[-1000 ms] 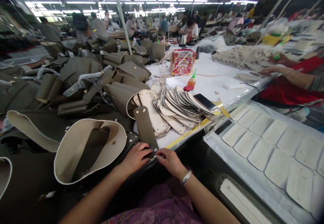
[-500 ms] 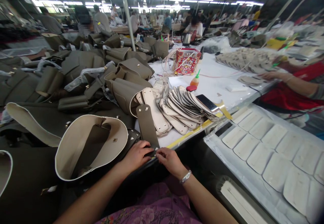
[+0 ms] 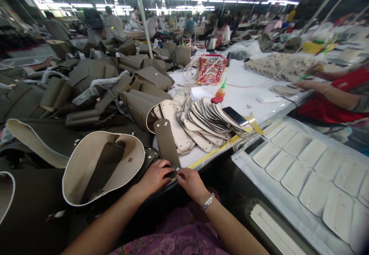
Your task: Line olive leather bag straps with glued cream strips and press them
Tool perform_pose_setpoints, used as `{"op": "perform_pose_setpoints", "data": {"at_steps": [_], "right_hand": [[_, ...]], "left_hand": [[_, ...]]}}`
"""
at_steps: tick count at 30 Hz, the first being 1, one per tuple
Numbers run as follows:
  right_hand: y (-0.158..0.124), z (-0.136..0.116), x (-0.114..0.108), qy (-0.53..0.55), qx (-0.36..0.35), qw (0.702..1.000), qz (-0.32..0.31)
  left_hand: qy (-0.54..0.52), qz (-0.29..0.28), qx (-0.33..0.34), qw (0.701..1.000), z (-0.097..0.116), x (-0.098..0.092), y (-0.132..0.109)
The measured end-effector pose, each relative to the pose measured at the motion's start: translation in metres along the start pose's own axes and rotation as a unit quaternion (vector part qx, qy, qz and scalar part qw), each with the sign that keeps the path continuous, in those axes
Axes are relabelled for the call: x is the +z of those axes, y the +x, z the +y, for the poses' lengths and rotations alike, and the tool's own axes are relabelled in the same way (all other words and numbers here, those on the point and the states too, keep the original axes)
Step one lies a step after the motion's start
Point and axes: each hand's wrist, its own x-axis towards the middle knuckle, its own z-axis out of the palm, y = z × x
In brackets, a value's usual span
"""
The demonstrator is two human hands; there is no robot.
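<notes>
My left hand point(image 3: 155, 177) and my right hand point(image 3: 191, 182) meet at the near end of a long olive-grey leather panel point(image 3: 166, 142) that lies at the table's front edge. Both pinch that end with fingers closed; what sits between the fingertips is too small to make out. The panel carries small metal studs at its far end. Left of my hands an open bag body point(image 3: 101, 164) with a cream lining lies on its side. Behind the panel a fanned heap of cream bag bases point(image 3: 198, 124) rests on the white table point(image 3: 242, 93).
Olive bags point(image 3: 95, 82) pile up across the left. A phone point(image 3: 235, 115) lies on the heap; a glue bottle point(image 3: 221, 90) and patterned box point(image 3: 210, 69) stand behind. Cream panels point(image 3: 311, 170) cover a lower shelf at right. Another person's arm point(image 3: 331, 89) works far right.
Almost nothing moved. My hands stay pinched on the panel's near end; my right hand edged slightly left, and the view shifted a little.
</notes>
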Motion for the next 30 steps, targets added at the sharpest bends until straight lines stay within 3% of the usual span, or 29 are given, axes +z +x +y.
{"op": "perform_pose_setpoints", "data": {"at_steps": [6, 14, 22, 25, 30], "right_hand": [[-0.001, 0.010, -0.013, 0.124, 0.094, 0.986, -0.066], [-0.005, 0.015, -0.012, 0.202, 0.110, 0.972, -0.046], [-0.007, 0.019, -0.016, 0.245, 0.109, 0.964, -0.002], [-0.010, 0.022, -0.021, 0.250, 0.102, 0.963, 0.013], [-0.017, 0.021, -0.021, 0.272, 0.116, 0.955, 0.008]], "left_hand": [[-0.025, -0.034, 0.013, 0.999, -0.001, -0.009, 0.001], [-0.039, -0.083, 0.024, 0.996, -0.002, -0.020, 0.005], [0.049, 0.010, 0.049, 0.998, 0.002, -0.001, 0.000], [0.014, 0.036, 0.052, 0.998, -0.002, 0.000, 0.002], [-0.066, 0.087, -0.012, 0.994, -0.010, -0.002, 0.006]]}}
